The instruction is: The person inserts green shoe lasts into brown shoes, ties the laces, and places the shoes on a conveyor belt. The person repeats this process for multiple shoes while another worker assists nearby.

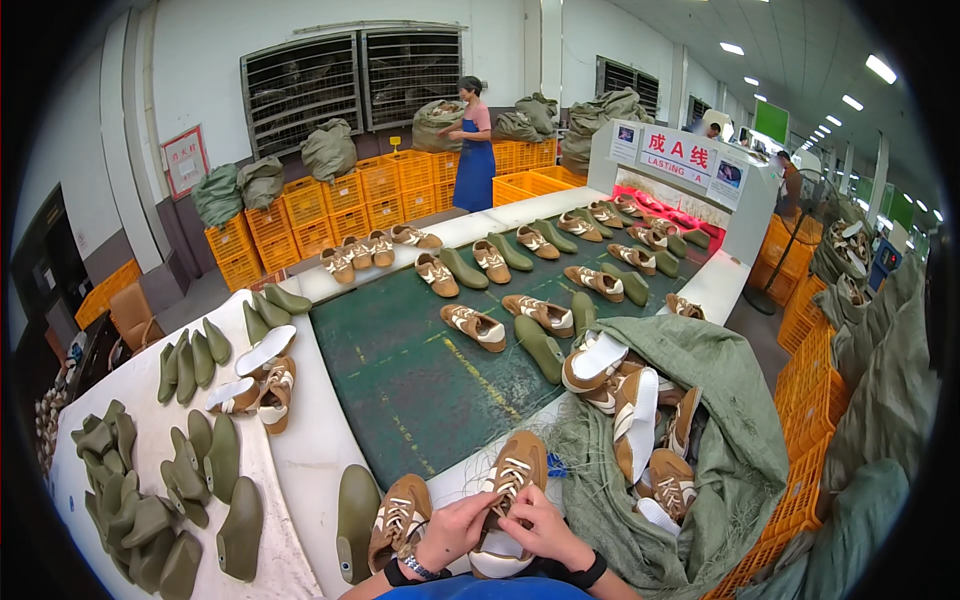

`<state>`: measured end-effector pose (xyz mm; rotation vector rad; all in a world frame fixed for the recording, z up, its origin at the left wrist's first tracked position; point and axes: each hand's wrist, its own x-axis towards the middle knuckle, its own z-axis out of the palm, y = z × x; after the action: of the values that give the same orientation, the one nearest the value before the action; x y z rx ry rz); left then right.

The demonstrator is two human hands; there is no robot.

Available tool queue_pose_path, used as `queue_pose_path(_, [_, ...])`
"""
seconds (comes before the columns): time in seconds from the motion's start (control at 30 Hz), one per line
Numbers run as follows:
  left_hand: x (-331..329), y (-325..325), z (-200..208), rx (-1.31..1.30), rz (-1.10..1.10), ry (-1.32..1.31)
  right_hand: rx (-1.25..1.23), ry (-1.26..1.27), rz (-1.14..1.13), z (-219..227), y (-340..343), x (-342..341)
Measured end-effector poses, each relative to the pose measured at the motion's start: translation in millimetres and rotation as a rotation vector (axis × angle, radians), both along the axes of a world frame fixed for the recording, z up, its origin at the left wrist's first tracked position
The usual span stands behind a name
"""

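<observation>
Close in front of me, a brown sneaker (521, 458) with white stripes points its toe away. My left hand (452, 530) and my right hand (541, 526) meet over its tongue, fingers pinched on the laces. The white insole shows at its heel end. Just left of my left hand lies a second brown sneaker (398, 512), and beside that a dark green shoe last (357, 515). To the right, an open green woven sack (715, 375) holds several more brown sneakers (636, 425), some with white insoles showing.
A green conveyor belt (400, 375) carries sneakers and lasts. On the white table (290, 500) at left stand many green lasts (240, 530). Yellow crates (380, 180) line the back wall, where a person in a blue apron (476, 165) stands. More crates (805, 400) stack at right.
</observation>
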<state>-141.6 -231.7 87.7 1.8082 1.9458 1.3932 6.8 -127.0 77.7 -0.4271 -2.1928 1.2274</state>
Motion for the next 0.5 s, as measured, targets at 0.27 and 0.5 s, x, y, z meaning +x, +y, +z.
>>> queue_pose_path(0.27, [-7, 1, 1, 0.0, -0.019, 0.226, 0.13, -0.029, -0.036, -1, -8, -7])
queue_pose_path(0.5, [-12, -3, 0, 0.093, 0.083, 0.171, 0.152, -0.018, -0.051, 2, -15, -12])
